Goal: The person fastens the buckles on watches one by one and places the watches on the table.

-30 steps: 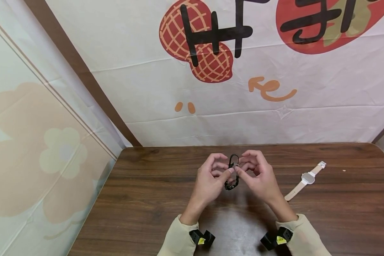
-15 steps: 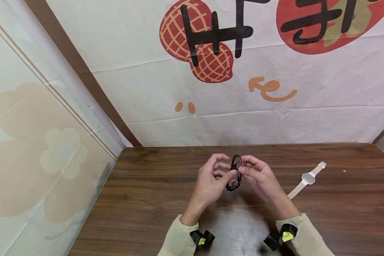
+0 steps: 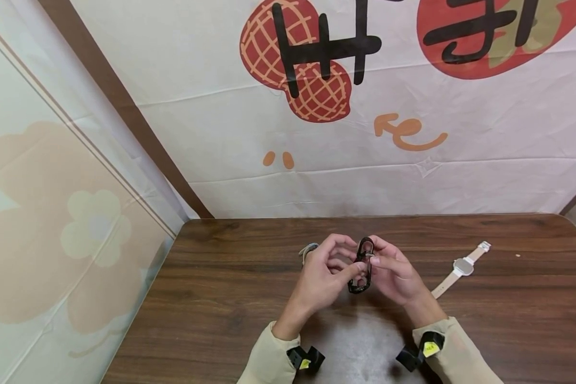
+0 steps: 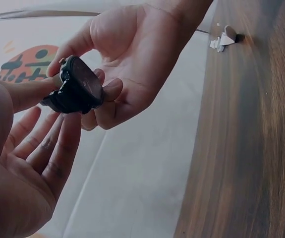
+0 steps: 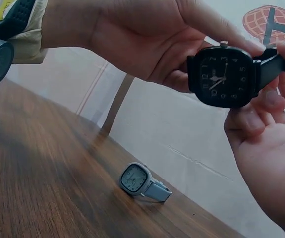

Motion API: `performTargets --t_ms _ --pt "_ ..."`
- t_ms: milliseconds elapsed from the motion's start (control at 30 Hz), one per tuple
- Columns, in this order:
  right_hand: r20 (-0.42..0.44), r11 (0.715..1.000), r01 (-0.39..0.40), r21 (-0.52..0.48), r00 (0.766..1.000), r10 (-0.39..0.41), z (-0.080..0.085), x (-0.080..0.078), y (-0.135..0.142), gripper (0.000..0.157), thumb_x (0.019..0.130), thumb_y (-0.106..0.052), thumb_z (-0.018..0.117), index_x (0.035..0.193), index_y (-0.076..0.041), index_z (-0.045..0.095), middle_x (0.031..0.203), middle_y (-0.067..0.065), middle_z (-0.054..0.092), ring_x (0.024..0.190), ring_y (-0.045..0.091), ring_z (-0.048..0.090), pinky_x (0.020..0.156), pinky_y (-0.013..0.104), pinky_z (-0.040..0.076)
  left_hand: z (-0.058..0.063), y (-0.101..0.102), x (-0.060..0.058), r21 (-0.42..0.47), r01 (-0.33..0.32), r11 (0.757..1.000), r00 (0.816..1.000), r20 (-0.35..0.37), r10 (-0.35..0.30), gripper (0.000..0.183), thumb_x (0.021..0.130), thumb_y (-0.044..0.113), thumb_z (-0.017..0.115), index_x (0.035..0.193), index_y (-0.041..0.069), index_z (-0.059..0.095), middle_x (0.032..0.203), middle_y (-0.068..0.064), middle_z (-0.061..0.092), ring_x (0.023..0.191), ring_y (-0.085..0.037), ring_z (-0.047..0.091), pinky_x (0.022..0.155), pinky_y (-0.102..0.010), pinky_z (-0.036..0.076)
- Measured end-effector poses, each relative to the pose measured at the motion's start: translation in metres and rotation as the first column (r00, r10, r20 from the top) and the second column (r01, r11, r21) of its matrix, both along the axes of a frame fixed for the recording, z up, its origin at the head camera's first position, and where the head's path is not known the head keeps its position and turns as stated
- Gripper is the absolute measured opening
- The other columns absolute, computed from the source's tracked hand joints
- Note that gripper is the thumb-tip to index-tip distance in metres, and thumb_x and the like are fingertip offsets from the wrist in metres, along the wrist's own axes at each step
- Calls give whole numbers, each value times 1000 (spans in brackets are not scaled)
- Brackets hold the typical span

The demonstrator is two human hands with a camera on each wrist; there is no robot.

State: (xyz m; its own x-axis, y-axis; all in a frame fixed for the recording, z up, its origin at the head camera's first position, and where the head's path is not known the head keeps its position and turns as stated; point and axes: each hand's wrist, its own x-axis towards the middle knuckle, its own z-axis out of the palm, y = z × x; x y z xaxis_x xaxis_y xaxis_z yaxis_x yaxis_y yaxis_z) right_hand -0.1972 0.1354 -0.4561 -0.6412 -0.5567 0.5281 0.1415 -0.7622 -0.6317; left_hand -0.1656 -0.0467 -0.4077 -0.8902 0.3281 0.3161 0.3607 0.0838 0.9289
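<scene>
A black wristwatch (image 3: 360,265) with its strap in a loop is held up above the table between both hands. My left hand (image 3: 324,274) holds it from the left, thumb on the strap. From the other side my right hand (image 3: 397,272) pinches the strap near its upper part. In the right wrist view the square black face (image 5: 222,77) has pale numerals and a crown on its edge. The left wrist view shows the watch (image 4: 80,89) tilted, with fingers of both hands around it. Fingers partly hide the strap's fastening.
Behind my left hand a grey square watch (image 5: 134,178) stands on the wooden table (image 3: 211,298). To the right lies a white round watch (image 3: 463,266) with its strap laid out. A printed cloth (image 3: 240,197) hangs at the table's back edge.
Both hands and the black watch have shifted a little to the right and towards me. The grey watch has come into sight behind my left hand. My right fingers have changed position on the strap.
</scene>
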Motion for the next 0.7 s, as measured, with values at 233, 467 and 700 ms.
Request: performTargets --t_ms 233,467,700 --pt "-54 995 -90 -32 995 88 0 -1 0 37 97 9 25 116 -3 53 107 5 60 93 17 62 82 33 54 3 0 3 -50 60 997 997 -47 -62 35 91 6 71 123 11 57 95 -11 72 69 -14 70 63 -25 57" --pt "-87 997 -80 -7 993 79 2 -2 2 41 93 14 26 117 -2 55 111 5 60 94 16 63 80 34 54 4 -2 4 -85 141 986 989 -39 -144 51 94 5 66 142 18 53 98 -10 66 70 -10 71 64 -27 58" --pt "-53 978 137 158 990 -130 13 3 7 40 92 17 37 115 -5 61 97 1 68 74 9 61 60 22 50 4 -3 2 -60 98 993 991 -87 -103 48 92 2 67 138 14 56 89 -13 70 68 -17 71 63 -28 58"
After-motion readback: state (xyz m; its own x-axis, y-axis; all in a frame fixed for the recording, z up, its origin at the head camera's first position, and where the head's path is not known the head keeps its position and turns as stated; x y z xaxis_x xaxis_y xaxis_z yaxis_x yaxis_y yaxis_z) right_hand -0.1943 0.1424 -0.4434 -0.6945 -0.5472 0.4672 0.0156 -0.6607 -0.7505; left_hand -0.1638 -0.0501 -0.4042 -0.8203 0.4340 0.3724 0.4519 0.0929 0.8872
